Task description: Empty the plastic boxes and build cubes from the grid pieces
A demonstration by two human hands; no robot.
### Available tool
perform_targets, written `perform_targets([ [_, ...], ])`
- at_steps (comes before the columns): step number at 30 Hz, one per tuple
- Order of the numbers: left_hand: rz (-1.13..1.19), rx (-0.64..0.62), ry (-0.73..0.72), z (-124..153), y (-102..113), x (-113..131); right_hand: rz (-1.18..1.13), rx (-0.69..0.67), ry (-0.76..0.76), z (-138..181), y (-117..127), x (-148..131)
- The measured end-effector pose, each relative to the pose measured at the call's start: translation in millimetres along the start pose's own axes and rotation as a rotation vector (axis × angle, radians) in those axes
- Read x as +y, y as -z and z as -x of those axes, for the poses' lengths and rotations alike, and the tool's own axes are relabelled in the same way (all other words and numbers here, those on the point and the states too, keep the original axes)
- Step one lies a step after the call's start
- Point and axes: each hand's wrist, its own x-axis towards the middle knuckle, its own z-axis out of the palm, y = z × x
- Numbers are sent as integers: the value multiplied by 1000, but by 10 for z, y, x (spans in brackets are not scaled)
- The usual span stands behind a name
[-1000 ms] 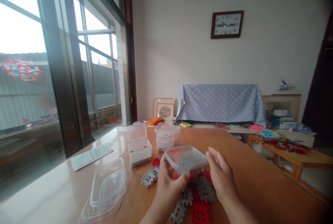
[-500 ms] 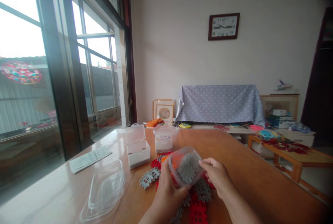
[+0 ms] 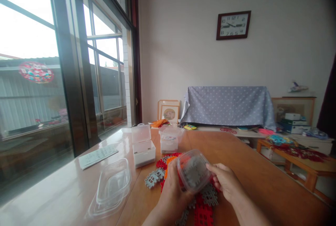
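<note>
A clear plastic container (image 3: 195, 170) is held tilted above the table, and grey shapes show through it. My left hand (image 3: 173, 187) is wrapped round its left and lower side. At the container's right edge, the fingers of my right hand (image 3: 224, 178) are pinched on the rim. Beneath and around lie flat interlocking plastic blocks: a grey block (image 3: 154, 178) at the left, a red block (image 3: 203, 214) in front, and an orange block (image 3: 171, 164) partly behind my left hand. Whether the grey shapes are inside the container or behind it is hard to tell.
Clear tubs and lids (image 3: 114, 182) are stacked at the left of the wooden table (image 3: 244, 184). A white box with its lid up (image 3: 144, 154) and another white box (image 3: 169, 143) stand farther back. A paper stack (image 3: 98, 156) lies near the window.
The whole view has shifted, with the scene now farther right. Both hands keep hold of the container, which is tilted slightly differently.
</note>
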Motion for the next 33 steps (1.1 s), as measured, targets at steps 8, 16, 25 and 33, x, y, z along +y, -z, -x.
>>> perform_targets([
  [8, 55, 83, 30, -9, -40, -55, -301, -64, 114, 67, -35, -126],
  [16, 119, 107, 77, -33, -3, -161, -458, -187, 141, 242, -115, -276],
  [25, -47, 98, 88, -10, 21, -220, -403, -247, 118, 367, -145, -291],
  [33, -82, 115, 89, -13, 15, -260, -601, -293, 105, 381, -176, -394],
])
